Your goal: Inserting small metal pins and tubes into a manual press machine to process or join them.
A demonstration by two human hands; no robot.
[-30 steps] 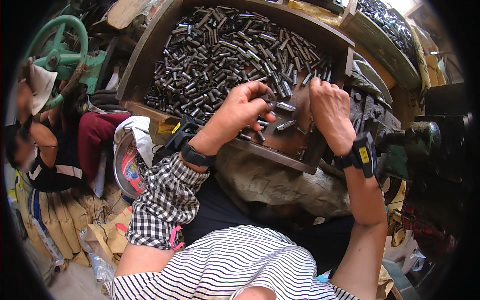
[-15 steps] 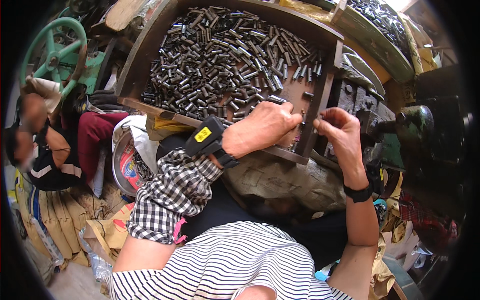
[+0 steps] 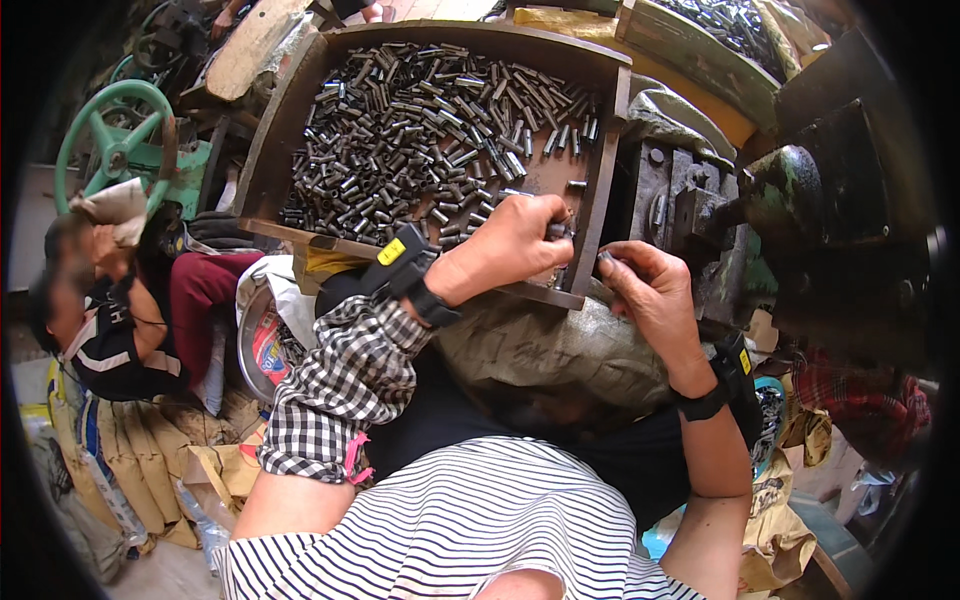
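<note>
Machinery of dark, worn metal (image 3: pixel 830 205) stands at the far right. Left of it we record a broad, shallow, brown wooden tray (image 3: pixel 604 180) with straight walls and scuffed edges. It holds a dense heap of short, dark grey metal cylinders (image 3: pixel 380 160), smooth and shiny, many visibly hollow; they thin out toward the right-hand corner, where we see bare reddish-brown base. Beyond it, a second wooden tray with a greenish wall (image 3: pixel 705 52) contains more small metal pieces. Below the near wall we note a creased, grey-brown sheet (image 3: pixel 560 355). Left, we find a round green metal handwheel (image 3: pixel 117 158) and, nearer, a round silvery metal basin (image 3: pixel 245 335) with red printed material and dark metal pieces inside.

We find the left hand (image 3: pixel 510 245) over the tray's near right corner, fingers curled around a dark metal cylinder (image 3: pixel 558 231). The right hand (image 3: pixel 650 290) is just outside that corner; thumb and forefinger pinch a small dark piece (image 3: pixel 604 257), its shape too small for us to tell.
</note>
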